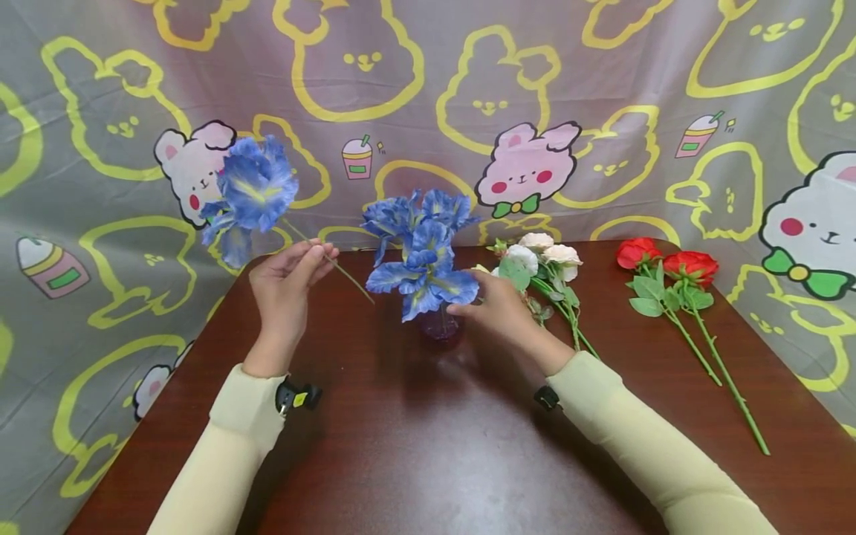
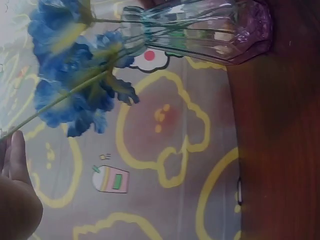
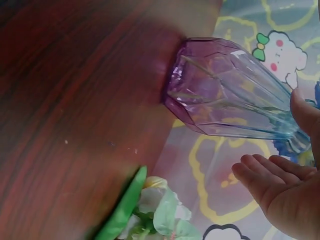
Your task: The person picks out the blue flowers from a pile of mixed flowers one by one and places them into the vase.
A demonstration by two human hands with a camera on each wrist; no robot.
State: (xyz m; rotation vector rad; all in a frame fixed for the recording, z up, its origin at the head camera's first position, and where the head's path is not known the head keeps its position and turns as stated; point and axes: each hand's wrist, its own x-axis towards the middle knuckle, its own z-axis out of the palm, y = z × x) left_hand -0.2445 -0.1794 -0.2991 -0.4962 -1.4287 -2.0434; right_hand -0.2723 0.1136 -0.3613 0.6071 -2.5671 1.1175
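My left hand (image 1: 284, 286) pinches the thin green stem of a blue artificial iris (image 1: 257, 186). That bloom is raised at the upper left, its stem slanting down toward the vase with the lower end free. More blue irises (image 1: 424, 260) stand in a faceted glass vase (image 3: 225, 90), purple at the base and bluish at the neck. In the left wrist view, their stems show through the glass vase (image 2: 205, 30). My right hand (image 1: 501, 305) is at the vase's neck; its thumb lies by the neck and the extended fingers (image 3: 270, 175) look apart from the glass.
White and cream artificial roses (image 1: 548, 256) lie right of the vase, partly behind my right hand. Farther right, two red roses (image 1: 689, 269) with long stems lie on the dark wooden table (image 1: 414, 461). A cartoon-printed curtain (image 1: 401, 89) hangs behind the table.
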